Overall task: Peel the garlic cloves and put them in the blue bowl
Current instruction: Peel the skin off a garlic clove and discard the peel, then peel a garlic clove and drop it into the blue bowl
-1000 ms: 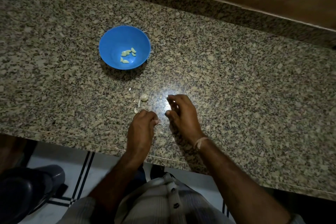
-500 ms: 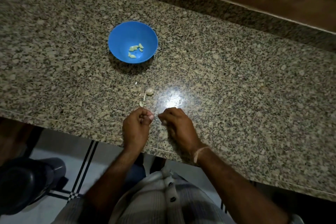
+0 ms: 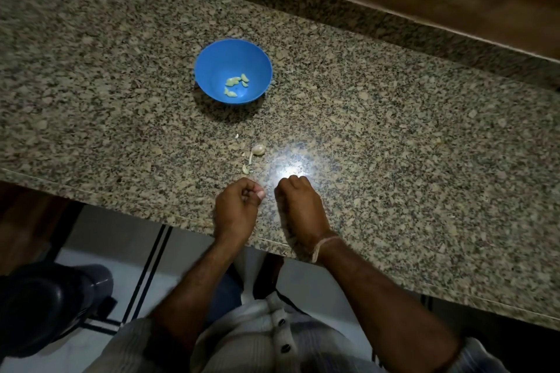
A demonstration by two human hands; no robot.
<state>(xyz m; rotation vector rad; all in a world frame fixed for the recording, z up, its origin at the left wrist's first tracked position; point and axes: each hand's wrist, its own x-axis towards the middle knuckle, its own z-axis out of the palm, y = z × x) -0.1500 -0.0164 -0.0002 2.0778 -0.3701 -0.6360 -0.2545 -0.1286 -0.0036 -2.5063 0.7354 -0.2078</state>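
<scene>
The right hand (image 3: 298, 206) has curled its fingers in since a second ago. The left hand (image 3: 236, 209), just beside it, is also fisted. Whether either pinches anything cannot be told. Beyond them an unpeeled garlic clove (image 3: 258, 149) lies on the speckled granite countertop (image 3: 394, 130). Farther off, the round blue plastic bowl (image 3: 212, 70) holds peeled garlic cloves (image 3: 236, 82).
</scene>
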